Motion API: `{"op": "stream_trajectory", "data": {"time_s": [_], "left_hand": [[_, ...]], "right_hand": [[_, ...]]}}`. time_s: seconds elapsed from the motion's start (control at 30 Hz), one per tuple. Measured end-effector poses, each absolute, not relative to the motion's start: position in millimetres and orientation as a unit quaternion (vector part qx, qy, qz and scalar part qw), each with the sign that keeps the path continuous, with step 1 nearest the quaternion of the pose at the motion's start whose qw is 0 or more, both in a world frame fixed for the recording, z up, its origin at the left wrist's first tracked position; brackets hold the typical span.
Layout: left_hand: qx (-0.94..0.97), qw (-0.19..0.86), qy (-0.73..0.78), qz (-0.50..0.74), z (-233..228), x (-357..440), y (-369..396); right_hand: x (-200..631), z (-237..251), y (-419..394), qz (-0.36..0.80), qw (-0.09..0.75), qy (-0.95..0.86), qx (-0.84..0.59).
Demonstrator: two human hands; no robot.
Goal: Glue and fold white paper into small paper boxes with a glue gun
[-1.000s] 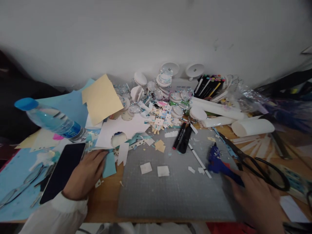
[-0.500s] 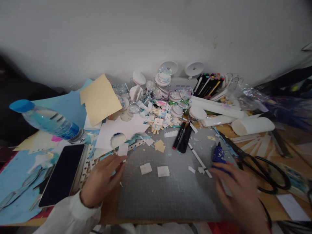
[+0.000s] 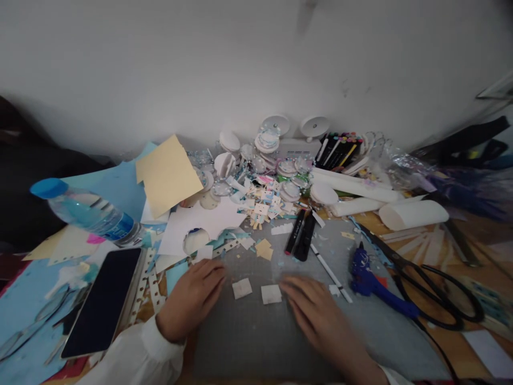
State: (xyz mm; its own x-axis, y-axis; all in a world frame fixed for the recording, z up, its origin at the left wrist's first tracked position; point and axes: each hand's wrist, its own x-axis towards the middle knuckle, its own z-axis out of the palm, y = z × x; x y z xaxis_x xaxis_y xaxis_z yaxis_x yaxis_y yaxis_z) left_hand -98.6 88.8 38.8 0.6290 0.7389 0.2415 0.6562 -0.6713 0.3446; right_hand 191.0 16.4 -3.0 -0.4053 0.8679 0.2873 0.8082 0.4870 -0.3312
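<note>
Both hands have slid in toward the middle of the mat point(image 3: 256, 342). Right hand point(image 3: 316, 315) has left the glue gun point(image 3: 371, 280) and lies flat, fingers loose, its tips just beside one white square point(image 3: 271, 294). Left hand point(image 3: 194, 299) lies flat too, near the other square point(image 3: 242, 288). Neither pinches anything. Scissors point(image 3: 433, 283) lie right, a phone point(image 3: 102, 302) left.

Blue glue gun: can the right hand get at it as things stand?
Probably yes. The right hand lies flat and empty on the grey mat; the blue glue gun lies just beside it, only a thin pen between.
</note>
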Motion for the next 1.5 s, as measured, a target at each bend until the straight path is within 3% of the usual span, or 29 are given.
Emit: {"op": "stream_trajectory", "data": {"time_s": [0.17,0.43,0.6,0.8,1.23,1.5], "left_hand": [[0.886,0.095,0.404,0.206,39.0,-109.1,96.2],[0.894,0.095,0.387,0.206,38.8,-107.1,96.6],[0.898,0.089,0.375,0.21,38.5,-103.3,95.2],[0.902,0.096,0.369,0.201,36.3,-104.1,90.8],[0.905,0.097,0.374,0.181,35.8,-119.3,85.7],[0.931,0.065,0.336,0.131,28.0,-96.9,114.7]], "right_hand": [[228.9,-23.8,4.5,-0.002,0.252,-0.717,-0.649],[226.5,-20.1,3.0,0.015,0.253,-0.703,-0.665],[226.8,-3.6,27.3,0.013,0.243,-0.736,-0.632],[208.7,5.1,67.2,0.021,0.175,-0.82,-0.545],[230.8,6.3,58.5,-0.025,0.157,-0.788,-0.595],[168.7,22.2,106.4,0.03,0.141,-0.885,-0.442]]}}
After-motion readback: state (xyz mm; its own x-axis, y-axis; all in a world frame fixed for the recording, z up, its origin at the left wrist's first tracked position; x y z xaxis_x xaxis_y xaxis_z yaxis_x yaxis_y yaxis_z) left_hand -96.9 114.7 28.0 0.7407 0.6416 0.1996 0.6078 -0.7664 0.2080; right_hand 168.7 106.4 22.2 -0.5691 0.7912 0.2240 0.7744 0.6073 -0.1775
